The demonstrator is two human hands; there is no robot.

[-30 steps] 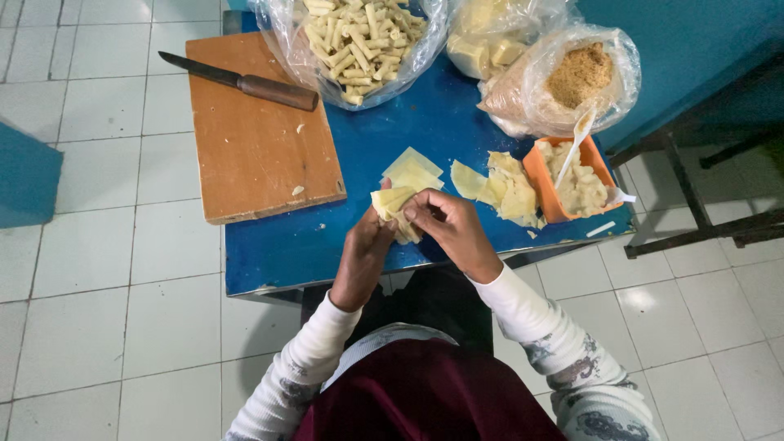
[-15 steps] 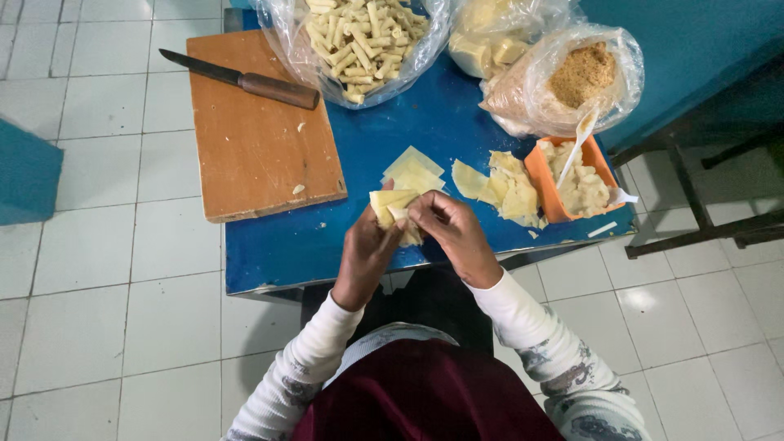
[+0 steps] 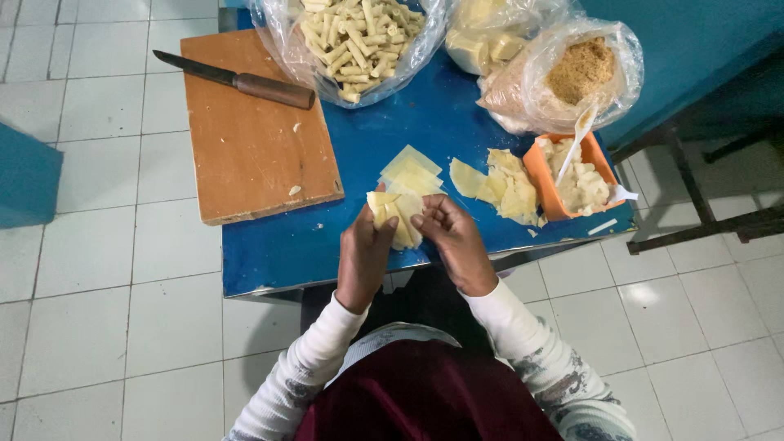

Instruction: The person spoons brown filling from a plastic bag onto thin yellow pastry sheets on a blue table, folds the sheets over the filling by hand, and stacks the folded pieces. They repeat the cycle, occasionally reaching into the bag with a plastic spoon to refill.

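Both my hands hold one pale yellow dough wrapper (image 3: 396, 214) just above the front edge of the blue table (image 3: 269, 253). My left hand (image 3: 363, 257) cups it from below and the left. From the right, my right hand (image 3: 453, 237) pinches its edge with the fingertips. More square wrappers (image 3: 412, 170) lie flat on the table just beyond my hands. A loose heap of wrappers (image 3: 502, 186) lies to their right, next to an orange tub of pale filling (image 3: 576, 175) with a white spoon (image 3: 572, 143) standing in it.
A wooden cutting board (image 3: 249, 139) lies at the left with a brown-handled knife (image 3: 237, 80) across its far end. Three clear bags stand at the back: rolled sticks (image 3: 355, 37), pale blocks (image 3: 486, 41), brown crumbs (image 3: 572, 73). White tiled floor surrounds the table.
My hands have kept working the same wrapper in place, the fingers shifting slightly along its edge. Nothing else on the table has moved.
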